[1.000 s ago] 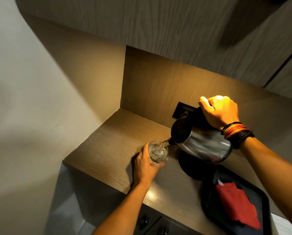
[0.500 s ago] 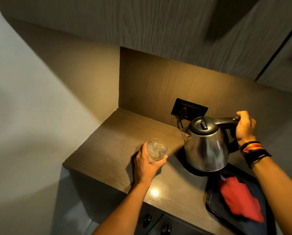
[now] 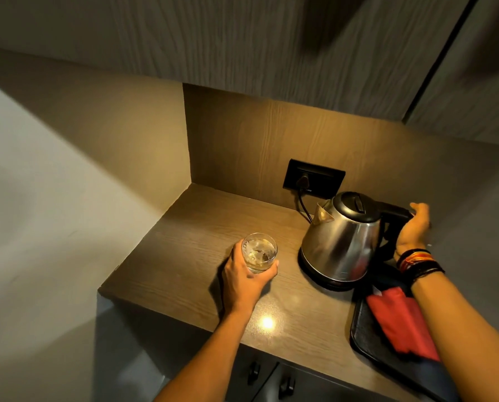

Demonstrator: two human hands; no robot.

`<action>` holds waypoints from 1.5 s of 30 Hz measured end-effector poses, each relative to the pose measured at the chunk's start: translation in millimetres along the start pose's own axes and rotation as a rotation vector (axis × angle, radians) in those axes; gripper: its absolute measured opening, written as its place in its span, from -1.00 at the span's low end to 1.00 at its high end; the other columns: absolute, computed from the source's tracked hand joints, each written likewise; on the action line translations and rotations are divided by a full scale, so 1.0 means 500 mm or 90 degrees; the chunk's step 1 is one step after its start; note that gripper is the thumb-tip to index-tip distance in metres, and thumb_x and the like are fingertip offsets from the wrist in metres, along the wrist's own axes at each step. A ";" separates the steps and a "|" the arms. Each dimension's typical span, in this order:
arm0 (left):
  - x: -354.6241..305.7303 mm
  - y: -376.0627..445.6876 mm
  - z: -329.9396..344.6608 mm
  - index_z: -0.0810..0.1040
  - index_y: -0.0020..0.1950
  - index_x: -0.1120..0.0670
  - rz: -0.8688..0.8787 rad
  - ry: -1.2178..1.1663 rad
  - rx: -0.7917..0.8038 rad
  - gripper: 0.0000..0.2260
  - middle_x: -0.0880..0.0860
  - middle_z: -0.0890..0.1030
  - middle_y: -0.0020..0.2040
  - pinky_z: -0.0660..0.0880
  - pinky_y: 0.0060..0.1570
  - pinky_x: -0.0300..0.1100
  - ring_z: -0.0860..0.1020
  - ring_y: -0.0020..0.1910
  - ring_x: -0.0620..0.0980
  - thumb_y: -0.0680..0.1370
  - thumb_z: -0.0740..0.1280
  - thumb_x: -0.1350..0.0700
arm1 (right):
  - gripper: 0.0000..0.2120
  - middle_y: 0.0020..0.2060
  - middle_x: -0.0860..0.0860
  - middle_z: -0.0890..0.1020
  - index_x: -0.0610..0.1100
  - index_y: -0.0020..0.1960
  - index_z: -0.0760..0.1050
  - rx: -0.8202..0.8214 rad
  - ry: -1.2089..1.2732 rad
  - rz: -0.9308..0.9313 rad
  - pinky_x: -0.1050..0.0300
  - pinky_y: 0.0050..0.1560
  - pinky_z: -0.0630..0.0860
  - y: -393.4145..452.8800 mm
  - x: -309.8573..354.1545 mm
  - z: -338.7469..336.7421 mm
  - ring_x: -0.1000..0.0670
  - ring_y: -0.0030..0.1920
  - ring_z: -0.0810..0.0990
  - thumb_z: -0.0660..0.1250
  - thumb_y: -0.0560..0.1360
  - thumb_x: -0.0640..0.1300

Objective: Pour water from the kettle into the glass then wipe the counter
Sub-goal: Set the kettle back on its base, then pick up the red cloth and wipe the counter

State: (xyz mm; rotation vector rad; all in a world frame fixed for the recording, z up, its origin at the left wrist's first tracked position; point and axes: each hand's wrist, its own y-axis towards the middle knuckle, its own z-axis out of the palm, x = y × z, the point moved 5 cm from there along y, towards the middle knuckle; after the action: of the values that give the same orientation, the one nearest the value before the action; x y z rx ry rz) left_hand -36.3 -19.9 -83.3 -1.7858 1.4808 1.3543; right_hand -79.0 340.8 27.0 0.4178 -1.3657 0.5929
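Note:
A steel kettle (image 3: 342,242) with a black lid stands upright on its black base on the wooden counter (image 3: 190,245). My right hand (image 3: 413,227) is wrapped around the kettle's black handle at the right. A short clear glass (image 3: 259,255) holding water stands on the counter left of the kettle. My left hand (image 3: 243,281) grips the glass from the near side. A red cloth (image 3: 399,323) lies on a black tray (image 3: 367,335) at the right, partly hidden by my right forearm.
A black wall socket (image 3: 313,182) with a plugged-in cord sits behind the kettle. Upper cabinets (image 3: 271,44) hang low over the counter. A wall closes the left side. Drawer knobs (image 3: 254,372) show below the counter's front edge.
The kettle went from tilted and pouring into the glass to upright on its base. My right hand stayed on the handle. My left hand kept hold of the glass.

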 end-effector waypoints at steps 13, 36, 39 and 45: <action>0.010 0.004 0.013 0.49 0.42 0.07 -0.008 -0.023 0.018 -0.17 0.07 0.63 0.26 0.55 0.13 -0.13 0.58 0.22 0.04 0.26 0.62 -0.25 | -0.60 -0.22 0.07 0.70 -0.05 -0.07 0.56 0.143 -0.045 0.030 0.23 -0.06 0.54 -0.013 0.004 -0.012 0.14 -0.17 0.66 0.05 0.69 0.13; -0.002 0.005 -0.047 0.47 0.31 -0.11 0.003 -0.039 0.056 -0.12 -0.05 0.61 0.17 0.61 0.17 0.02 0.58 0.17 -0.02 0.11 0.50 -0.52 | -0.56 0.00 -0.39 0.64 -0.22 0.25 0.52 0.042 -0.511 -0.285 -0.14 -0.04 0.50 -0.193 -0.038 -0.293 -0.40 -0.06 0.60 0.11 0.60 0.07; -0.018 0.003 -0.077 0.46 0.27 -0.16 0.021 -0.026 0.032 -0.14 -0.08 0.61 0.13 0.59 0.07 -0.11 0.58 0.12 -0.05 0.11 0.45 -0.58 | -0.68 0.02 0.01 0.65 0.05 0.31 0.46 0.088 -0.419 -0.392 0.16 -0.12 0.46 -0.263 0.010 -0.260 0.01 -0.06 0.63 0.12 0.66 0.12; -0.064 0.010 -0.118 0.48 0.23 -0.16 0.062 -0.011 -0.002 -0.23 -0.12 0.58 0.09 0.47 0.00 -0.21 0.56 0.11 -0.05 0.14 0.49 -0.48 | -0.50 0.50 0.04 0.38 0.04 0.53 0.31 0.504 -0.568 -0.555 0.01 0.53 0.28 -0.469 -0.085 -0.086 0.01 0.51 0.32 0.28 0.61 -0.11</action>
State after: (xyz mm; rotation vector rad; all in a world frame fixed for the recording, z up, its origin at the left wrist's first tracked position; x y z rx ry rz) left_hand -15.7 -54.6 -29.6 -1.7203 1.5751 1.4162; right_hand 95.1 176.0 -7.7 1.9803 -1.5151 0.1564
